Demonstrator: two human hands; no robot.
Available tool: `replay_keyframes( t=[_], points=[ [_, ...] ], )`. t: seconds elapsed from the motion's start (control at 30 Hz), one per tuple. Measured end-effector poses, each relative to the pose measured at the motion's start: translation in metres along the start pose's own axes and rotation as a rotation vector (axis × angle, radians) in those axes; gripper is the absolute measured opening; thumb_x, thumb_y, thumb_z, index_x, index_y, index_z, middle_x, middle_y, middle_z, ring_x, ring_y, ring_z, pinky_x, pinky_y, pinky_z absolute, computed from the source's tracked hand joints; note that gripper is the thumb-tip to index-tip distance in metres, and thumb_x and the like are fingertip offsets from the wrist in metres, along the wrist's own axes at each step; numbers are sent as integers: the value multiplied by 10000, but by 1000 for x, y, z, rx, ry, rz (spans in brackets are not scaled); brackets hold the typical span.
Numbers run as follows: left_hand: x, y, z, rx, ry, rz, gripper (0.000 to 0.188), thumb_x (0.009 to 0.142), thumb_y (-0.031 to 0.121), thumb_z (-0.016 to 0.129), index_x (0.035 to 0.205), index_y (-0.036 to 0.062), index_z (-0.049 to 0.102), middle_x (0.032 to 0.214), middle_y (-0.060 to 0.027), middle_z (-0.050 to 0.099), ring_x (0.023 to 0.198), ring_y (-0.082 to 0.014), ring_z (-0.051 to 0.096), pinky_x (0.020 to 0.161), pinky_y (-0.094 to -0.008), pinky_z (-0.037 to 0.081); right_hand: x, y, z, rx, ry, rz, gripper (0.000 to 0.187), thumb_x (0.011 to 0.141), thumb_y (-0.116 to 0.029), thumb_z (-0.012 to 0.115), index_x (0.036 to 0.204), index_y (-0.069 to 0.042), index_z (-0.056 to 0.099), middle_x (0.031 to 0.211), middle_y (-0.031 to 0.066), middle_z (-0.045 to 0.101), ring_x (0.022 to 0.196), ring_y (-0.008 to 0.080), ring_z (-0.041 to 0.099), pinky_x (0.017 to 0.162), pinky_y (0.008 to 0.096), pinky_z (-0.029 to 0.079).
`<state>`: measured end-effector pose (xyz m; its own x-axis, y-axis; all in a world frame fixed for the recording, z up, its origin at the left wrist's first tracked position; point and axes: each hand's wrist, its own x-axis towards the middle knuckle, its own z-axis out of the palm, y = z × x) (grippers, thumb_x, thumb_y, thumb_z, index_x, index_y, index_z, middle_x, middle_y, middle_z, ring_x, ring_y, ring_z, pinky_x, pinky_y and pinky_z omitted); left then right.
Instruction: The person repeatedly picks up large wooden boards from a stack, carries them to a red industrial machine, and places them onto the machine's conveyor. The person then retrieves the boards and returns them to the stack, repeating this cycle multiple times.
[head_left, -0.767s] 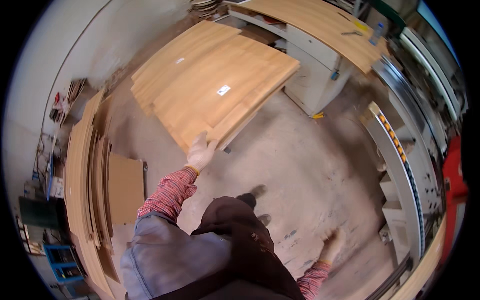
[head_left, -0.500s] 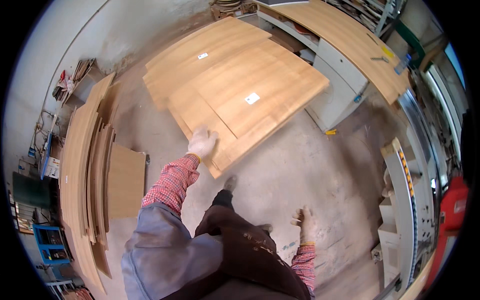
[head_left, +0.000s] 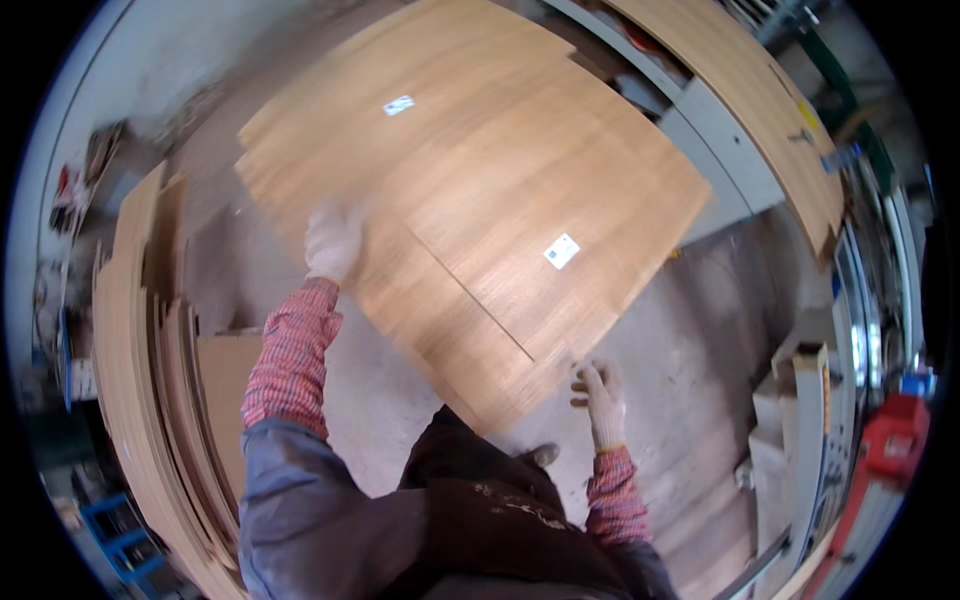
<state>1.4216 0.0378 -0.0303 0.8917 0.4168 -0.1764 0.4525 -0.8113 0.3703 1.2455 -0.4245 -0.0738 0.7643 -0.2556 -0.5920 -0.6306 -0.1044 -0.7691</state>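
Note:
A stack of large light-brown wooden boards (head_left: 480, 190) lies flat in front of me, each of the two top sheets bearing a small white label. My left hand (head_left: 333, 243), in a white glove, rests flat on the near left edge of the stack. Also gloved, my right hand (head_left: 598, 388) hovers with spread fingers at the near right corner of the boards, touching or just beside the edge. Neither hand is holding anything that I can see.
More wooden panels (head_left: 150, 400) lean upright on my left. A grey machine cabinet (head_left: 715, 170) with a long board on top stands behind the stack at the right. Metal rails and a red unit (head_left: 895, 440) line the right side. The floor (head_left: 680, 360) is grey concrete.
I have stepped closer to the board stack, which now fills much more of the view. My right hand has risen from beside my leg to the stack's near corner.

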Motion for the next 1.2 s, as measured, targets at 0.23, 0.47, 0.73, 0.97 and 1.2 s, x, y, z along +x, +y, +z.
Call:
replay_keyframes(
  t=[0.23, 0.47, 0.73, 0.97, 1.2],
  points=[
    [38, 80, 67, 117, -56, 177, 741, 955, 510, 595, 1458, -25, 494, 1450, -272, 552, 1389, -420, 471, 1171, -461, 362, 43, -15, 13, -325, 111, 14, 678, 922, -528, 674, 1279, 41, 582, 988, 165, 726, 738, 230, 716, 624, 354, 576],
    [-30, 79, 84, 14, 77, 161, 750, 929, 512, 643, 1428, -37, 540, 1457, -287, 543, 1384, -433, 467, 1176, -472, 362, 85, -20, 11, -252, 131, 54, 752, 877, -589, 693, 1289, 35, 614, 1017, 201, 730, 854, 256, 739, 744, 372, 591],
    [-233, 98, 95, -301, -2, -71, 699, 954, 472, 662, 1386, -65, 548, 1336, -249, 617, 1265, -357, 575, 1088, -432, 436, 57, 24, -112, 234, -121, 29, 526, 989, -322, 661, 1343, 61, 594, 1099, 205, 735, 976, 300, 723, 869, 384, 567],
    [-330, 114, 61, -1143, -521, -468, 600, 1054, 441, 583, 1428, -27, 545, 1410, -152, 615, 1247, -272, 622, 1050, -406, 523, -52, 84, -222, -220, 12, -268, 382, 966, -324, 695, 1227, -46, 710, 1020, 164, 743, 933, 259, 714, 820, 374, 564],
    [-368, 207, 98, -951, -565, 13, 482, 1070, 362, 561, 1337, -38, 593, 1272, -122, 659, 1109, -236, 635, 960, -389, 525, -143, 48, -366, -161, 198, -340, 396, 971, -342, 682, 1229, -43, 711, 1080, 183, 736, 969, 285, 715, 826, 382, 567]
  ],
)
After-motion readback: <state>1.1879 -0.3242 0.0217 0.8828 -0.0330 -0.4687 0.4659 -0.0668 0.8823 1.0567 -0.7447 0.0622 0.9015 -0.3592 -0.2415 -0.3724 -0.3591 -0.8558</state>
